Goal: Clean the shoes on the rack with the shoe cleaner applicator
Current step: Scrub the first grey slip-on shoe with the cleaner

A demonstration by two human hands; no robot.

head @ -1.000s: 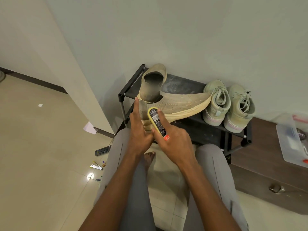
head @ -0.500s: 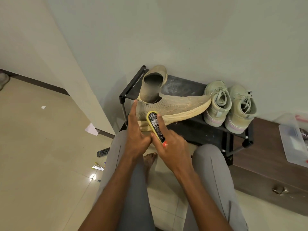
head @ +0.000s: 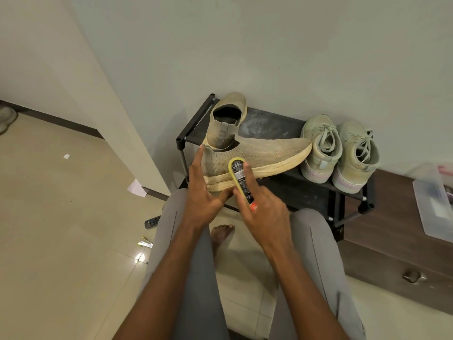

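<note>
Tan knit shoe [head: 257,155] lies on its side along the front edge of the black rack [head: 277,123], heel toward the left hand [head: 203,192], which steadies the heel with straight fingers. Right hand [head: 264,209] grips the yellow shoe cleaner applicator [head: 241,182], pressing its head against the shoe's side. Its mate [head: 226,121] stands behind; two pale green sneakers [head: 340,150] sit to the right.

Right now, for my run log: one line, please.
left hand: steadies tan shoe | right hand: presses applicator on its side | rack
</note>
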